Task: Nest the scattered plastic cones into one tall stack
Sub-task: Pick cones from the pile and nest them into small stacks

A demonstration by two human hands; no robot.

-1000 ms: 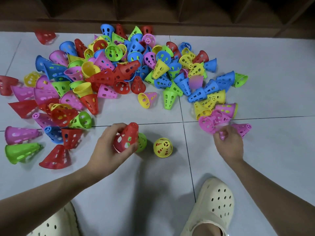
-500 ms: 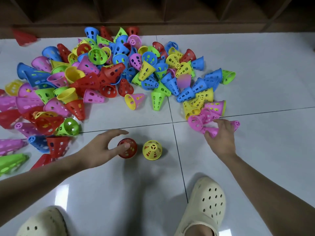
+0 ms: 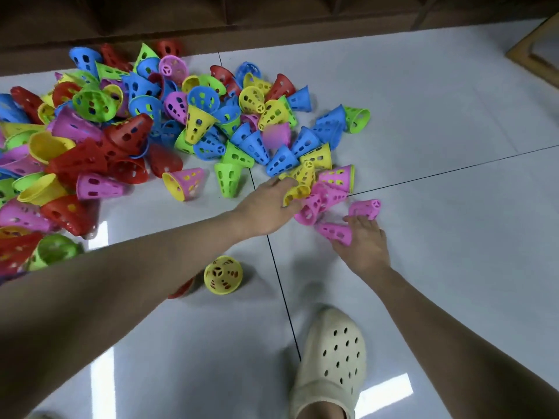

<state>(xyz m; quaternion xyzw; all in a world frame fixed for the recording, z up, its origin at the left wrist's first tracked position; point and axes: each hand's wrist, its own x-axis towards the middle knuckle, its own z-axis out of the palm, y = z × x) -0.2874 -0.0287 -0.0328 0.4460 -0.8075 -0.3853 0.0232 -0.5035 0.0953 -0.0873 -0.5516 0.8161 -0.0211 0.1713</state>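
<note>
floor (image 3: pixel 423 116) of pale grey tile with dark grout lines, dark wood furniture along the far edge. heap (image 3: pixel 145 125) of perforated plastic cones, red, blue, green, yellow and pink, spread over the far left, most lying on their sides, some nested in pairs. cream clog (image 3: pixel 328 362) on the person's foot at near centre. left forearm crosses from the near left; left hand (image 3: pixel 269 207) reaches into the heap's right edge, fingers on a yellow cone (image 3: pixel 298 192) there, whether wrapped round it or only touching i cannot tell. right hand (image 3: pixel 364 243) lies palm down just right of it, thumb and fingers closed over the wide end of a pink cone (image 3: pixel 334 231) that lies on its side on the floor, fingertips reaching toward a second pink one (image 3: pixel 364 208) beside it. more pink cones (image 3: pixel 314 204) sit between the two hands. nearer the person, well apart from the heap, a yellow stack (image 3: pixel 223 275) stands upright on the floor, red showing through its holes. just left of it a red stack (image 3: pixel 181 290), mostly hidden behind the left forearm.
</note>
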